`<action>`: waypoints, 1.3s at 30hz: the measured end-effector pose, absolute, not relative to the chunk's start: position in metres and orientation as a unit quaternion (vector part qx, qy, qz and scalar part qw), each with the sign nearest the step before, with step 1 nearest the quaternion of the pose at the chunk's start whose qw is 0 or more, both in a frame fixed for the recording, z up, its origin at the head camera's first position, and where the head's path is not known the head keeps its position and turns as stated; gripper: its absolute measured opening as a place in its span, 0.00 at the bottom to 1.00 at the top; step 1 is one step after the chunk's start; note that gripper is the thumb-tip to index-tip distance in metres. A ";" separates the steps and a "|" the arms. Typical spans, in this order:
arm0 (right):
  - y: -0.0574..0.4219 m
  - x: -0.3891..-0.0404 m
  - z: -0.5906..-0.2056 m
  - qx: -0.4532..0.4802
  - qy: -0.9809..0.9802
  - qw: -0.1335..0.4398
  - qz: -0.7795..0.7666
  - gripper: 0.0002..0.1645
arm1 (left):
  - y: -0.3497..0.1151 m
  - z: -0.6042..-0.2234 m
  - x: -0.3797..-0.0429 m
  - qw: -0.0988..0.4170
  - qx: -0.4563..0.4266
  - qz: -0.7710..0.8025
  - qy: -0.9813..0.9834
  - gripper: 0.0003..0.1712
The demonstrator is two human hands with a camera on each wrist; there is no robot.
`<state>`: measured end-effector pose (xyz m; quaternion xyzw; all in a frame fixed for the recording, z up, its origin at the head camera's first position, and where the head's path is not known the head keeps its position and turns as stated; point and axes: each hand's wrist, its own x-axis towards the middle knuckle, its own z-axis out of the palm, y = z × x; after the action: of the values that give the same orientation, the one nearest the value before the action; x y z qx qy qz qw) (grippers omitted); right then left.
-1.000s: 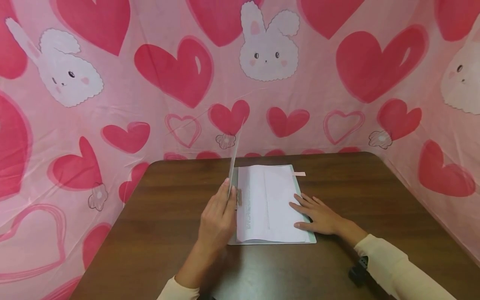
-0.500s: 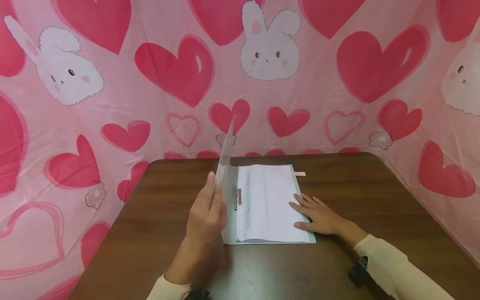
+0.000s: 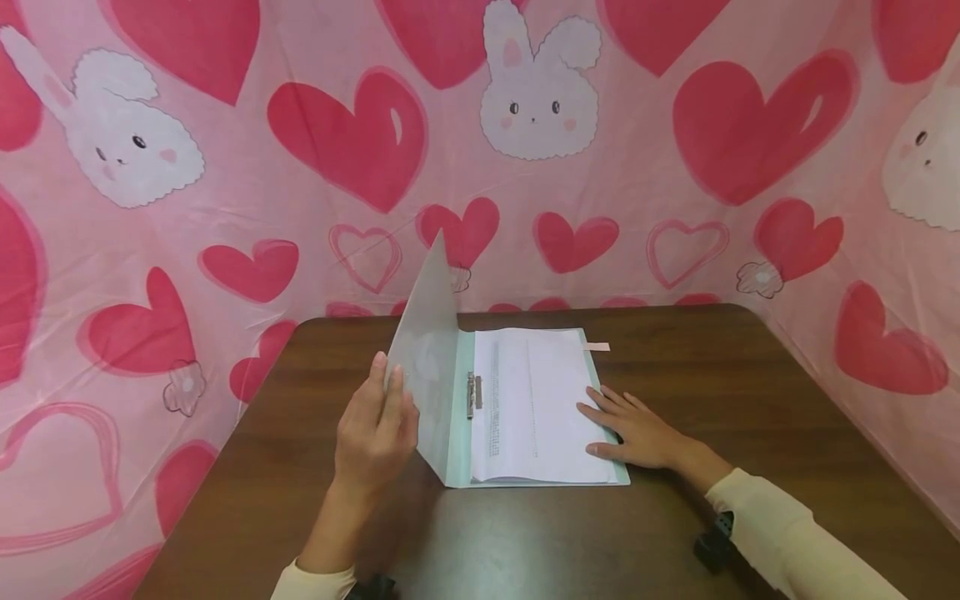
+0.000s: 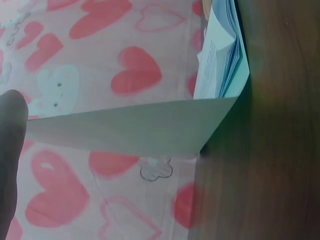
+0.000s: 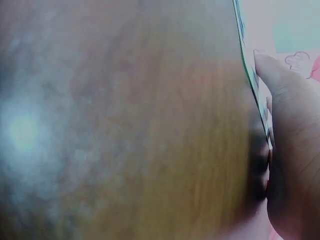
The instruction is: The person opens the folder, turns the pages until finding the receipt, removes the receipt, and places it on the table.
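Note:
A pale green clip folder lies on the table in the head view, its front cover raised and leaning left. My left hand pinches the cover's free edge between thumb and fingers. White printed sheets fill the folder's right side, beside a metal clip along the spine. With spread fingers, my right hand rests on the sheets' right edge. The left wrist view shows the cover standing up from the layered pages. In the right wrist view the thumb lies against the folder's edge.
A small pink tab sticks out past the folder's upper right edge. The dark wooden table extends around the folder. Behind it hangs a pink cloth printed with hearts and rabbits. A black wrist device sits below the right sleeve.
My left hand has moved left, swinging the cover from nearly upright to a leftward lean. The metal clip and the cover's inner face have come into fuller view. The right hand has stayed put.

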<state>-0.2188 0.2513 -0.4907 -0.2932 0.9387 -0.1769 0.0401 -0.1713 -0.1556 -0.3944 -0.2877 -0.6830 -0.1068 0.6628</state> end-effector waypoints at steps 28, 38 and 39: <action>0.252 -0.218 -0.489 -0.302 0.937 0.022 -0.176 0.45 | -0.218 -0.381 -0.148 0.599 -0.165 -0.019 -0.783 0.23; 0.250 -0.216 -0.485 -0.293 0.940 0.042 -0.171 0.46 | -0.241 -0.391 -0.135 0.477 -0.110 0.013 -0.872 0.27; 0.250 -0.216 -0.485 -0.292 0.940 0.042 -0.170 0.46 | -0.242 -0.392 -0.135 0.464 -0.108 0.015 -0.879 0.28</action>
<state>-0.2158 0.2496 -0.4849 -0.2920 0.9402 -0.1704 0.0423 -0.1347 -0.2424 -0.3925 -0.1077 -0.8793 0.0155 0.4638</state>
